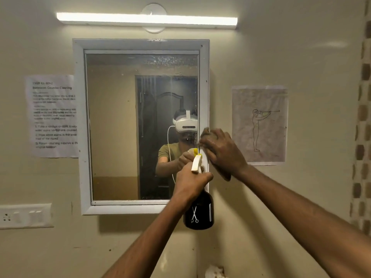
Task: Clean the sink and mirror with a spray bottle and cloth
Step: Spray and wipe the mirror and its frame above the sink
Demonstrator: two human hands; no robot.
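Observation:
A white-framed mirror [112, 127] hangs on the wall straight ahead, with droplets and streaks on its upper glass. My left hand [190, 180] grips the neck of a dark spray bottle [198, 213] with a cream and yellow trigger head, held in front of the mirror's lower right corner. My right hand [220, 151] presses a dark brownish cloth [224, 173] against the mirror's right frame edge. The cloth is mostly hidden under the hand. The sink is out of view.
A printed instruction sheet [53, 116] is taped left of the mirror and a line drawing [260, 125] right of it. A tube light [146, 20] glows above. A switch plate [26, 215] sits at lower left. A white crumpled object [215, 271] shows at the bottom edge.

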